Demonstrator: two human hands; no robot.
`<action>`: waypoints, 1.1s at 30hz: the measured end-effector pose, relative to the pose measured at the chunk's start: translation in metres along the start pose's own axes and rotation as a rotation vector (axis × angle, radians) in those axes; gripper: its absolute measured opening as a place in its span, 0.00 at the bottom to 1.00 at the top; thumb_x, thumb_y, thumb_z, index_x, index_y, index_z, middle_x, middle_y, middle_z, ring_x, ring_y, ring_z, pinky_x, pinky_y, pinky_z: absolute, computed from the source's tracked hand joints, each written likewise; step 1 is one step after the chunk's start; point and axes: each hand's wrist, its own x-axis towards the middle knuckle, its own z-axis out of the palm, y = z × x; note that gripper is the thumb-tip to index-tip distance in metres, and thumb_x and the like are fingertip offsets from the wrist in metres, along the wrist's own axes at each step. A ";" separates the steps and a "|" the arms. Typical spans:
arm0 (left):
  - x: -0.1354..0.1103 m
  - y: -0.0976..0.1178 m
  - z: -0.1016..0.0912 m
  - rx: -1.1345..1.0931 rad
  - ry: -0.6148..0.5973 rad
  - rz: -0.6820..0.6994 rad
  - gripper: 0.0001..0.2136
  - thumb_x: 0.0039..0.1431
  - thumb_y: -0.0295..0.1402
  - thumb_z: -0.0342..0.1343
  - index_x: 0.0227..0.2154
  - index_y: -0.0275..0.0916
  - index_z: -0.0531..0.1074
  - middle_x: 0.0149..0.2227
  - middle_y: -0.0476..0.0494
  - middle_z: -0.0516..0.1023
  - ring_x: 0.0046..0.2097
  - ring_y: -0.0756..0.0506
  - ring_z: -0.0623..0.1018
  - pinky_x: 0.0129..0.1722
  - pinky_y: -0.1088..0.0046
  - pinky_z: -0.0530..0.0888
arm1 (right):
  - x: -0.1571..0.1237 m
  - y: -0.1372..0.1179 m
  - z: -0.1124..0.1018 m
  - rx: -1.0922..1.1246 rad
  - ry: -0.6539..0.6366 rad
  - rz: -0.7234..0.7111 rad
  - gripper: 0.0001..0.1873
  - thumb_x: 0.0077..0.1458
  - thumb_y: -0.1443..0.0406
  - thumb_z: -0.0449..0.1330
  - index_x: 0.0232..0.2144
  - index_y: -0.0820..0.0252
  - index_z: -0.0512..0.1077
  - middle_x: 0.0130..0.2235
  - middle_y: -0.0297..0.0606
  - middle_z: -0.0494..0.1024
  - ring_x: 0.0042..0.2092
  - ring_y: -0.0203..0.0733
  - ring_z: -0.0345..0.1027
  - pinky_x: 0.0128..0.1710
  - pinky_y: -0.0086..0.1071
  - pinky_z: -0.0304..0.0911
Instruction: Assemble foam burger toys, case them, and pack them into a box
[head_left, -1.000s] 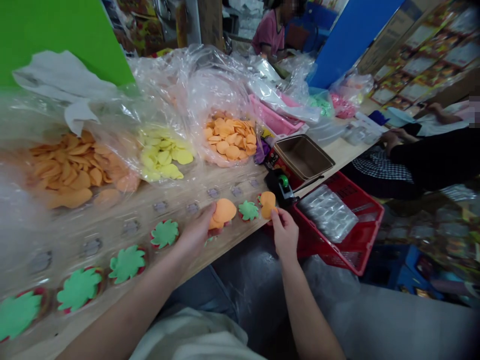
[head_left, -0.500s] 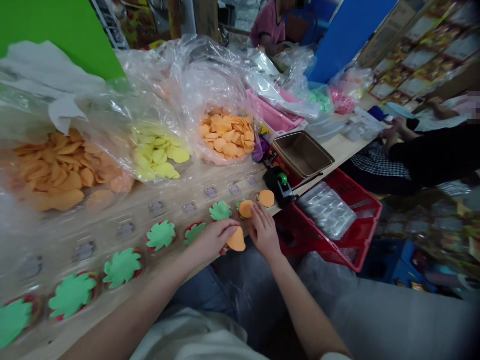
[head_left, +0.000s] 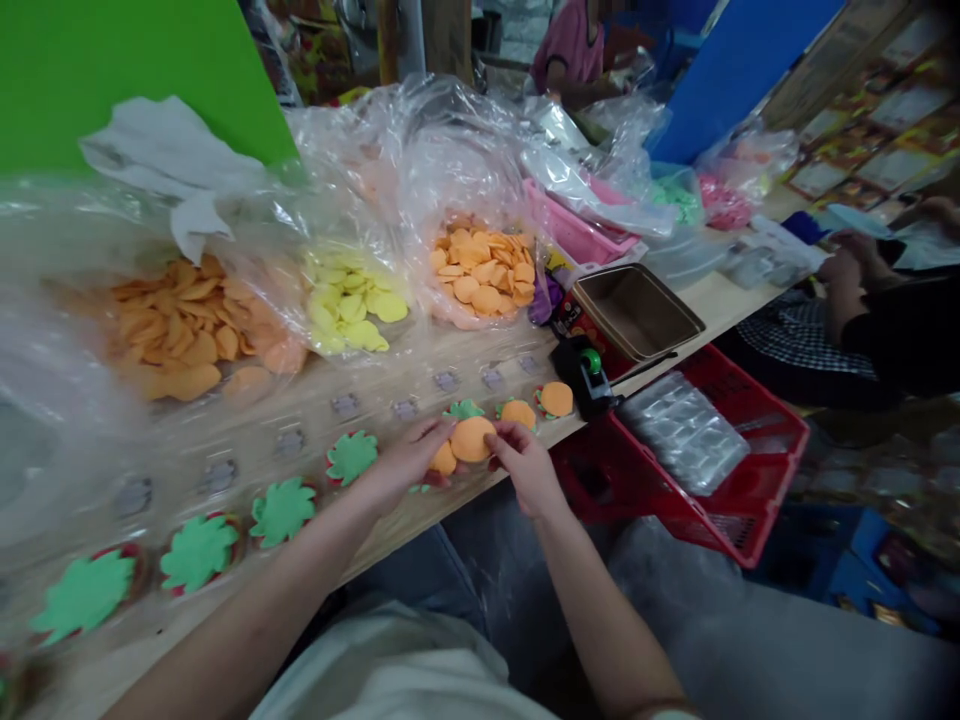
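My left hand (head_left: 417, 458) is closed around a few flat orange discs (head_left: 443, 459) that look like foam. My right hand (head_left: 526, 466) pinches the edge of one orange disc (head_left: 472, 440), which overlaps those in the left hand. Just beyond the fingers, two more orange discs (head_left: 517, 414) lie on green leaf-shaped pieces at the row's right end. Partly hidden behind my hands is a green leaf-shaped piece (head_left: 465, 409). To the left, several green leaf-shaped pieces (head_left: 352, 457) sit on red-edged rounds in clear plastic packaging along the table (head_left: 390, 535).
Behind the row stand clear bags of orange discs (head_left: 484, 270) and yellow pieces (head_left: 352, 305). A tape dispenser (head_left: 584, 374) and brown-lined tin (head_left: 637, 310) are on the right. Beside the table, a red crate (head_left: 776, 500) holds clear plastic packs (head_left: 684, 432). People sit nearby.
My right hand has left the disc on the row and now grips a disc at my left hand. Both hands have come together and the discs are raised. The view has shifted left.
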 end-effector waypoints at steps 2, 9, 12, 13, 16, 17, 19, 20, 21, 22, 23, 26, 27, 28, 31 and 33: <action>-0.005 0.000 -0.013 0.023 0.007 0.014 0.20 0.51 0.46 0.55 0.44 0.40 0.69 0.44 0.38 0.74 0.33 0.47 0.77 0.22 0.79 0.69 | 0.012 -0.006 -0.002 -0.120 0.148 -0.121 0.13 0.49 0.57 0.59 0.34 0.60 0.69 0.31 0.35 0.73 0.30 0.37 0.67 0.26 0.29 0.64; -0.009 -0.010 -0.038 0.200 0.119 0.095 0.20 0.49 0.42 0.57 0.45 0.40 0.69 0.44 0.40 0.74 0.35 0.46 0.77 0.23 0.77 0.70 | 0.029 0.012 0.010 -1.038 0.033 -0.849 0.10 0.57 0.68 0.52 0.39 0.59 0.72 0.38 0.43 0.75 0.43 0.44 0.65 0.44 0.39 0.62; -0.007 -0.012 -0.034 0.289 0.065 0.129 0.20 0.47 0.38 0.57 0.45 0.40 0.69 0.43 0.42 0.74 0.35 0.45 0.76 0.24 0.75 0.71 | 0.022 0.032 0.020 -1.174 -0.032 -0.973 0.12 0.57 0.69 0.53 0.44 0.59 0.70 0.42 0.43 0.75 0.47 0.45 0.64 0.47 0.40 0.61; -0.006 -0.012 -0.033 0.304 0.049 0.149 0.21 0.46 0.35 0.58 0.46 0.40 0.70 0.44 0.42 0.74 0.36 0.45 0.76 0.26 0.74 0.72 | 0.019 0.038 0.020 -1.179 -0.030 -0.990 0.13 0.57 0.70 0.53 0.45 0.59 0.70 0.43 0.43 0.74 0.48 0.46 0.63 0.47 0.41 0.60; -0.005 -0.013 -0.033 0.222 0.053 0.149 0.23 0.42 0.30 0.61 0.46 0.40 0.70 0.45 0.43 0.74 0.39 0.45 0.76 0.30 0.74 0.73 | 0.009 0.046 0.013 -1.159 -0.040 -1.023 0.15 0.57 0.70 0.52 0.47 0.58 0.69 0.45 0.41 0.74 0.50 0.46 0.62 0.48 0.42 0.59; -0.005 -0.013 -0.034 0.133 0.055 0.118 0.22 0.44 0.30 0.61 0.46 0.40 0.69 0.45 0.43 0.74 0.39 0.45 0.76 0.31 0.74 0.74 | 0.007 0.045 0.009 -1.142 -0.033 -1.029 0.16 0.57 0.70 0.52 0.47 0.58 0.69 0.45 0.42 0.74 0.51 0.46 0.61 0.49 0.42 0.59; -0.006 -0.013 -0.039 -0.120 0.049 0.041 0.20 0.47 0.30 0.60 0.45 0.40 0.69 0.45 0.42 0.74 0.43 0.45 0.76 0.36 0.73 0.74 | 0.002 0.040 0.002 -1.074 0.028 -1.011 0.17 0.56 0.71 0.52 0.48 0.59 0.69 0.45 0.43 0.73 0.51 0.47 0.61 0.50 0.43 0.59; -0.007 -0.013 -0.042 -0.257 0.030 0.003 0.18 0.49 0.29 0.60 0.45 0.40 0.69 0.46 0.42 0.73 0.45 0.45 0.75 0.38 0.72 0.74 | 0.001 0.035 0.002 -1.016 0.083 -0.973 0.17 0.56 0.70 0.51 0.48 0.59 0.69 0.45 0.44 0.74 0.50 0.47 0.62 0.50 0.43 0.59; -0.008 -0.013 -0.044 -0.381 0.004 -0.034 0.16 0.50 0.29 0.59 0.44 0.39 0.69 0.48 0.41 0.72 0.47 0.44 0.74 0.40 0.71 0.74 | -0.001 0.029 0.003 -0.938 0.143 -0.906 0.17 0.56 0.70 0.50 0.47 0.60 0.69 0.44 0.45 0.74 0.49 0.47 0.62 0.50 0.44 0.59; -0.009 -0.012 -0.045 -0.479 -0.024 -0.073 0.14 0.52 0.29 0.58 0.43 0.38 0.69 0.49 0.40 0.72 0.48 0.44 0.74 0.41 0.70 0.74 | -0.001 0.022 0.007 -0.838 0.189 -0.806 0.17 0.57 0.68 0.49 0.47 0.60 0.69 0.43 0.45 0.74 0.48 0.46 0.63 0.49 0.44 0.60; -0.010 -0.012 -0.045 -0.542 -0.049 -0.110 0.12 0.53 0.29 0.56 0.42 0.38 0.69 0.50 0.39 0.71 0.48 0.44 0.74 0.40 0.69 0.74 | -0.001 0.015 0.014 -0.722 0.198 -0.680 0.17 0.57 0.67 0.49 0.47 0.61 0.69 0.42 0.44 0.74 0.46 0.45 0.65 0.47 0.42 0.62; -0.017 -0.013 -0.038 -0.555 -0.068 -0.108 0.11 0.56 0.29 0.53 0.43 0.36 0.69 0.48 0.36 0.72 0.47 0.44 0.74 0.38 0.71 0.75 | -0.001 -0.002 0.043 -0.394 -0.047 -0.294 0.15 0.55 0.60 0.53 0.41 0.61 0.72 0.37 0.41 0.75 0.37 0.41 0.68 0.35 0.34 0.66; -0.019 -0.013 -0.035 -0.516 -0.035 -0.072 0.11 0.56 0.29 0.53 0.43 0.36 0.69 0.48 0.37 0.72 0.46 0.45 0.74 0.38 0.70 0.75 | 0.000 -0.005 0.051 -0.316 -0.152 -0.204 0.14 0.52 0.58 0.56 0.37 0.61 0.73 0.35 0.39 0.75 0.34 0.39 0.68 0.31 0.31 0.65; -0.022 -0.013 -0.033 -0.469 -0.002 -0.037 0.12 0.56 0.30 0.54 0.43 0.37 0.69 0.48 0.38 0.72 0.44 0.45 0.75 0.37 0.69 0.75 | 0.000 -0.006 0.058 -0.252 -0.227 -0.138 0.13 0.50 0.58 0.58 0.34 0.61 0.73 0.32 0.37 0.75 0.32 0.38 0.67 0.28 0.29 0.64; -0.031 -0.017 -0.037 -0.322 0.038 -0.007 0.17 0.52 0.33 0.58 0.46 0.40 0.66 0.46 0.40 0.73 0.40 0.45 0.77 0.38 0.66 0.75 | 0.002 -0.002 0.066 -0.101 -0.231 -0.018 0.13 0.46 0.56 0.60 0.28 0.61 0.70 0.24 0.30 0.69 0.24 0.32 0.62 0.21 0.25 0.59; -0.035 -0.021 -0.048 -0.208 0.033 -0.008 0.19 0.51 0.36 0.58 0.46 0.40 0.65 0.45 0.39 0.74 0.38 0.45 0.78 0.38 0.66 0.75 | 0.004 0.003 0.062 -0.085 -0.176 0.000 0.13 0.46 0.56 0.60 0.28 0.60 0.69 0.23 0.28 0.67 0.20 0.30 0.56 0.17 0.24 0.54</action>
